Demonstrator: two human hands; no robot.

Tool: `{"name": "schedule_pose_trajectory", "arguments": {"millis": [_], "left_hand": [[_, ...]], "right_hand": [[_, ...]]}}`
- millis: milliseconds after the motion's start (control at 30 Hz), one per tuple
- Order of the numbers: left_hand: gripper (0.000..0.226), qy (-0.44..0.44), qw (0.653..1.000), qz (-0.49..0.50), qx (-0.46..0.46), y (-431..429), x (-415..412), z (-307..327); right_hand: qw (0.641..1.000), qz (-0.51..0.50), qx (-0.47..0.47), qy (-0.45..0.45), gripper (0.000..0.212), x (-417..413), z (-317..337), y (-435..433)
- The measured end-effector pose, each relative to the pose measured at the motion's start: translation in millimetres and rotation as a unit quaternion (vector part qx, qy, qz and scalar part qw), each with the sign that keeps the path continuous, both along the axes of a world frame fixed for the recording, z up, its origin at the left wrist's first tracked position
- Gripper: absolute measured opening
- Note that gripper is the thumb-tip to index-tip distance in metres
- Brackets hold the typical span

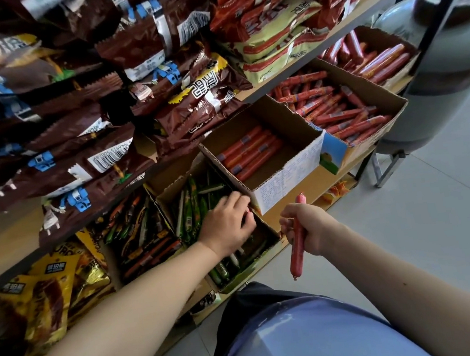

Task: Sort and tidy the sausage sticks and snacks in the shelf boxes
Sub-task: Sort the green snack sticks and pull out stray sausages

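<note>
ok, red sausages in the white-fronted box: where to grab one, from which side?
I'd take the outermost sausage at mid-length, from above on the bare-floor side of the box. They lie flat, packed side by side along one wall; only that one has a free flank for fingers.

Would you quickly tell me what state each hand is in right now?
Left hand: down in the box of green sticks, fingers blurred; cannot tell if it grips anything.
Right hand: closed around a red sausage stick.
</note>
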State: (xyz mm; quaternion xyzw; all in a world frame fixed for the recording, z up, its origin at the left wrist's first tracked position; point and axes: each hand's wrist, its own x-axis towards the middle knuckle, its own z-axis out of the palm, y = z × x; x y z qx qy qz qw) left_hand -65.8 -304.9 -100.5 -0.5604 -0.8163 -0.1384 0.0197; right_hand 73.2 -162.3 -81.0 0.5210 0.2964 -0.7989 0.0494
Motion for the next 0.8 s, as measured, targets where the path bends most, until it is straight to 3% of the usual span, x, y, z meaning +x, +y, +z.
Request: {"name": "schedule_pose_trajectory", "arguments": {"millis": [100, 200, 300, 400, 567, 600, 667, 733, 800], "left_hand": [[0.037, -0.048, 0.995, 0.038, 0.080, -4, -11, 10], [0.030, -0.145, 0.962, 0.158, 0.168, -7, -13, 26], [0.029, -0.296, 0.872, 0.292, 0.259, -11, -3, 50], [0.026, -0.403, 0.780, 0.351, 0.327, -21, 16, 71], [0.025, -0.532, 0.704, 0.330, 0.335, -38, 47, 84], [0.025, -0.552, 0.703, 0.316, 0.318, -41, 50, 83], [0.022, -0.549, 0.749, 0.279, 0.246, -47, 52, 78], [0.020, -0.479, 0.818, 0.264, 0.180, -55, 47, 69], [0.020, -0.375, 0.865, 0.310, 0.121, -59, 31, 60]], "right_hand": [[1.000, -0.002, -0.020, 0.017, 0.030, -2, 3, -4], [0.997, -0.004, -0.048, 0.054, 0.020, -3, 9, -7], [0.993, -0.004, -0.074, 0.094, 0.026, -7, 14, -11], [0.985, 0.016, -0.108, 0.130, 0.037, -11, 19, -17], [0.972, 0.005, -0.150, 0.183, 0.043, -15, 20, -29], [0.969, -0.019, -0.151, 0.193, 0.040, -17, 20, -31], [0.966, -0.071, -0.143, 0.202, 0.030, -19, 18, -31], [0.963, -0.111, -0.139, 0.203, 0.017, -18, 15, -27], [0.960, -0.128, -0.142, 0.207, 0.013, -16, 12, -22]]}}
